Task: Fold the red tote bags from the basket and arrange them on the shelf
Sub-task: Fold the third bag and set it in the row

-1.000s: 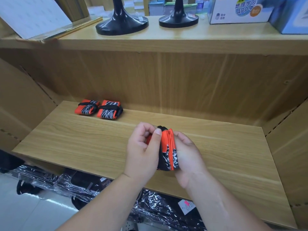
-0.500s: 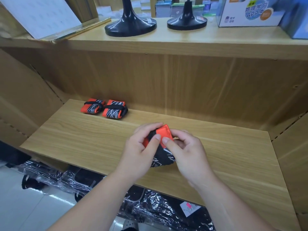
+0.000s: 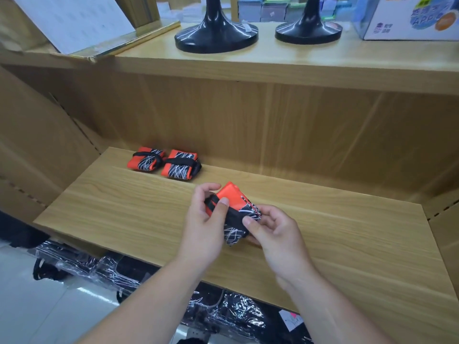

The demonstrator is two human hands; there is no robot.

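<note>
A small folded red tote bag [image 3: 232,198], red-orange with a black band and white scribble lines, is held just above the wooden shelf [image 3: 124,209]. My left hand [image 3: 206,219] grips its left end, thumb on the black strap. My right hand [image 3: 275,232] pinches its right side from below. Two folded red tote bags, one [image 3: 145,161] beside the other [image 3: 180,167], lie at the shelf's back left, each wrapped with a black strap. The basket is out of view.
The upper shelf carries two black round stands [image 3: 216,36] [image 3: 308,31], a white board [image 3: 72,21] at left and a printed box [image 3: 412,18] at right. Black goods in clear plastic [image 3: 223,311] lie below the shelf's front edge. Wooden side panels close in both ends.
The folded bag was turned from standing on edge between my palms to lying tilted, red face up. My left thumb moved onto the black strap and my right hand slid down its side.
</note>
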